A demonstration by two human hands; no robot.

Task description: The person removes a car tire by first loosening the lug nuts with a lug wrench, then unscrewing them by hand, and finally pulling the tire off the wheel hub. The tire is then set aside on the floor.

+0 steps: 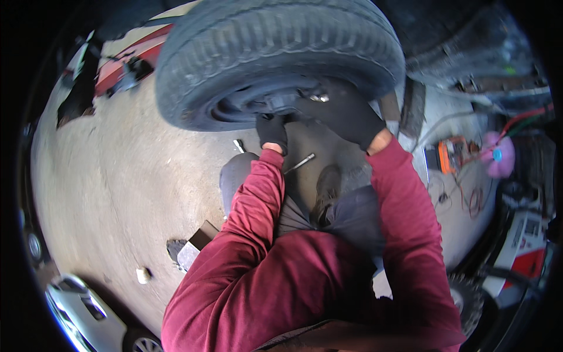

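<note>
A large black tire [278, 44] stands upright in front of me, with its dark steel rim [226, 108] facing my body. My left hand [271, 130], in a black glove, is at the lower middle of the rim with its fingers curled; whatever it pinches is hidden. To its right, my right hand [343, 111], also gloved, is closed around a small shiny metal piece [318, 98] close to the wheel's centre. The glove covers most of that piece, so its kind does not show. Metal tool ends, one a bar [300, 163], lie on the floor by my legs.
At right, an orange device [451, 155] with cables sits beside a pink round object [498, 155]. Wooden blocks [389, 107] stand right of the tire. A small white cup-like object [143, 274] lies on the concrete floor. A silver car [88, 317] is at lower left.
</note>
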